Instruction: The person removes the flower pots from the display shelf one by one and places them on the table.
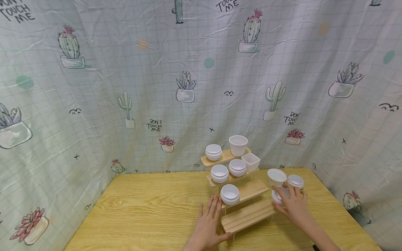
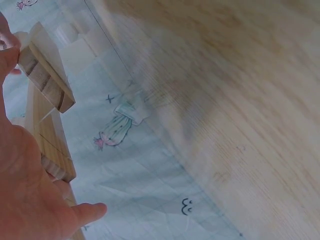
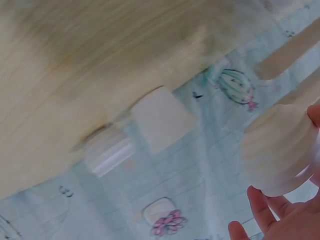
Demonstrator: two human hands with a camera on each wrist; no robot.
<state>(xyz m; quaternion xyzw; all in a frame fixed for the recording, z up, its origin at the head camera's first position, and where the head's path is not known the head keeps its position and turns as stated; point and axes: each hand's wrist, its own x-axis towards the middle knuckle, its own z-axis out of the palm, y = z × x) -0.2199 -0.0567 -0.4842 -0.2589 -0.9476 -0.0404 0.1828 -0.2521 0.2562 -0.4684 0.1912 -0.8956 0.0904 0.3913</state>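
A tiered wooden stand [image 1: 248, 215] with stepped planks stands on the table. My left hand [image 1: 207, 223] rests against its left end, fingers extended beside the lower planks and thumb at the lowest plank's front corner; the left wrist view shows the plank ends [image 2: 50, 82] by the fingers. At the stand's right end, my right hand [image 1: 295, 205] grips a round white pot [image 1: 278, 197] by its sides. In the right wrist view this pot [image 3: 277, 150] sits between thumb and fingers. Another round pot [image 1: 230, 194] stands on the plank above the lowest, close to my left fingertips.
The top plank bears a round pot [image 1: 213, 152] and a tall tapered pot [image 1: 238, 145]. Below stand two round pots [image 1: 219, 173] and a square pot [image 1: 250, 161]. Behind my right hand, a tapered pot [image 1: 276, 177] and a round pot [image 1: 295, 181] stand on the table [image 1: 150, 209].
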